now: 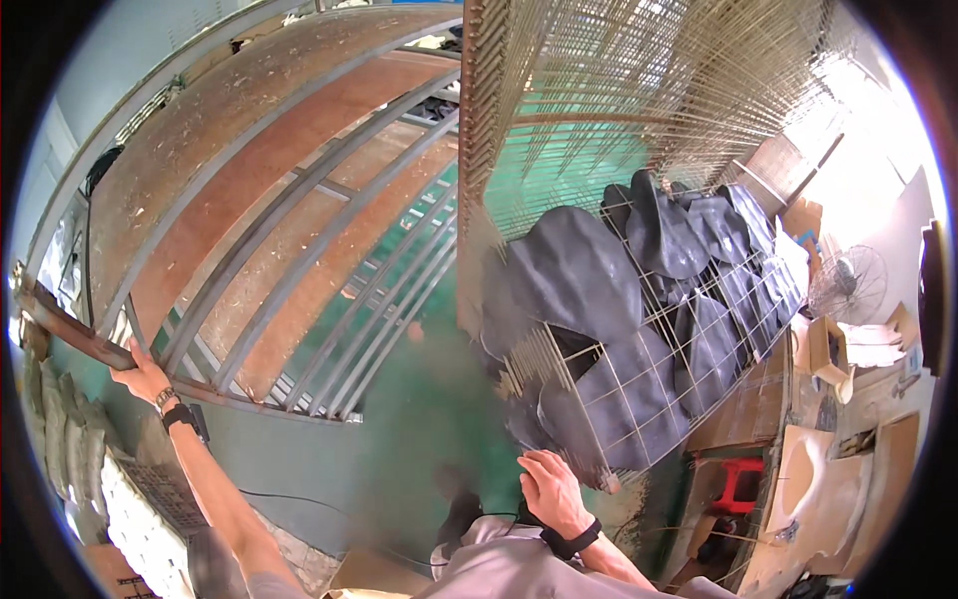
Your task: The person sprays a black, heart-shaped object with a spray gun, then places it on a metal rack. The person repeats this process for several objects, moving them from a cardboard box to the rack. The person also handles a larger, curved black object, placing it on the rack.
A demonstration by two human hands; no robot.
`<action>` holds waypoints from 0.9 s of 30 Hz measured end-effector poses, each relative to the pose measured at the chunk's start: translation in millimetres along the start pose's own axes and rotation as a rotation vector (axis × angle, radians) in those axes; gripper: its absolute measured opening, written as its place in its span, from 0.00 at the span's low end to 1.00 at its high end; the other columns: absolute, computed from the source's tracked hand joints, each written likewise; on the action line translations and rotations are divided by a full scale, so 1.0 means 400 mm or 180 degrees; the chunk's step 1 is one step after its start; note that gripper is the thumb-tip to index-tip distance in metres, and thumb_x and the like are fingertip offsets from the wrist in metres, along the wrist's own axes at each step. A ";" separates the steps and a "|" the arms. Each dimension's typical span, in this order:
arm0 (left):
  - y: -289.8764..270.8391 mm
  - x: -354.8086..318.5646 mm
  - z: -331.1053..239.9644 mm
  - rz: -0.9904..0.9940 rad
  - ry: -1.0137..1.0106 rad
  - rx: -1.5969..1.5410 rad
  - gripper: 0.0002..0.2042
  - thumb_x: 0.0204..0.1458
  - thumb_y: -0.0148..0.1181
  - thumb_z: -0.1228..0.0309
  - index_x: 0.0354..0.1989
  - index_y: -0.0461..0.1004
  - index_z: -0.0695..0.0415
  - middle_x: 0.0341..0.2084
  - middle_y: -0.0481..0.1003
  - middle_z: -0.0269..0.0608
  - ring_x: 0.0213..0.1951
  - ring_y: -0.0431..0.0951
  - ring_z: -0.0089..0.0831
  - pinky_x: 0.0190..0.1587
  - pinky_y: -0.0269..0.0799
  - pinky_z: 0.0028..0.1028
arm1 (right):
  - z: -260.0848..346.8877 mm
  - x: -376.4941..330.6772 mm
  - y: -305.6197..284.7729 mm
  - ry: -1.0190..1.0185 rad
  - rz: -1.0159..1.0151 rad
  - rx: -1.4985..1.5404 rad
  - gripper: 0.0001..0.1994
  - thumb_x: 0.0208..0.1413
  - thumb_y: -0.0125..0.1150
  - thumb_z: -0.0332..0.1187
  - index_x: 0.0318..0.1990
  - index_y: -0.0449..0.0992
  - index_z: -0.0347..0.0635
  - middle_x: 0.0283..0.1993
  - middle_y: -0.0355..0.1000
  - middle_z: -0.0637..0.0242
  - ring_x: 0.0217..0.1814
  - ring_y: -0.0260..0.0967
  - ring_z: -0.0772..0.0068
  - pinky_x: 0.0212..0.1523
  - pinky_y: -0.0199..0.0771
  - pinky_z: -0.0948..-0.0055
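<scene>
At the far left my left hand [146, 379] is closed round the lower rail of a large metal rack [75, 327]. Slatted shelves of this rack carry brown boards [225, 130]. My right hand [555, 491] is in front of my body, fingers loosely bent and a little apart, with nothing visible in them. Just beyond it stands a rack of wire mesh shelves [639, 429], its near corner close to my fingers but apparently not touching them. Dark grey, rounded sheet pieces [579, 270] lie across the mesh, several overlapping. More wire shelves [639, 70] are stacked above, tilted upward.
A green floor [399, 469] runs between the two racks. To the right are a standing fan [848, 280], a red stool [738, 485], cardboard boxes [823, 344] and cut board pieces [808, 474]. Pale stacked bundles [145, 524] sit at the lower left, beside a thin cable [289, 496].
</scene>
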State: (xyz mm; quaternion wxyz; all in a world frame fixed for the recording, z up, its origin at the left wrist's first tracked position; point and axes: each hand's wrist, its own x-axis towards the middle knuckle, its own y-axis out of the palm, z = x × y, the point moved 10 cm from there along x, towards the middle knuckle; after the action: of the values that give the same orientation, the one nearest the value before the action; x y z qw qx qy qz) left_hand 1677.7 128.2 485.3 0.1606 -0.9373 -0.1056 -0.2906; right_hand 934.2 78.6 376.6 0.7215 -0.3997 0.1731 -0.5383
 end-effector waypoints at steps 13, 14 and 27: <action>-0.055 -0.046 -0.014 -0.0185 0.0143 0.0091 0.45 0.55 0.62 0.42 0.64 0.56 0.73 0.37 0.80 0.62 0.36 0.85 0.48 0.33 0.82 0.40 | -0.008 0.138 0.174 -0.0026 0.0620 -0.0256 0.16 0.55 0.64 0.33 0.50 0.78 0.37 0.49 0.77 0.56 0.53 0.73 0.52 0.55 0.74 0.58; -0.040 -0.052 -0.017 -0.0140 0.0163 0.0068 0.45 0.56 0.62 0.42 0.65 0.56 0.72 0.37 0.80 0.62 0.36 0.85 0.48 0.33 0.82 0.41 | -0.006 0.165 0.182 -0.0088 0.0633 -0.0237 0.16 0.55 0.64 0.33 0.50 0.78 0.37 0.48 0.77 0.56 0.53 0.73 0.52 0.55 0.74 0.58; -0.011 0.009 0.028 -0.0509 0.0460 0.1043 0.35 0.57 0.61 0.46 0.55 0.61 0.68 0.28 0.77 0.63 0.31 0.80 0.60 0.30 0.76 0.50 | -0.076 0.165 0.252 -0.0056 0.0757 -0.0708 0.09 0.53 0.59 0.37 0.37 0.75 0.43 0.36 0.75 0.58 0.40 0.76 0.56 0.39 0.76 0.57</action>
State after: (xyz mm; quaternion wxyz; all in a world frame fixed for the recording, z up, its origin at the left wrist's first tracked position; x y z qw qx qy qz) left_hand 1684.9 136.7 479.8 0.2946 -0.8640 -0.2138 -0.3478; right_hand 1001.7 16.4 292.7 0.7329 -0.4584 0.2714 -0.4231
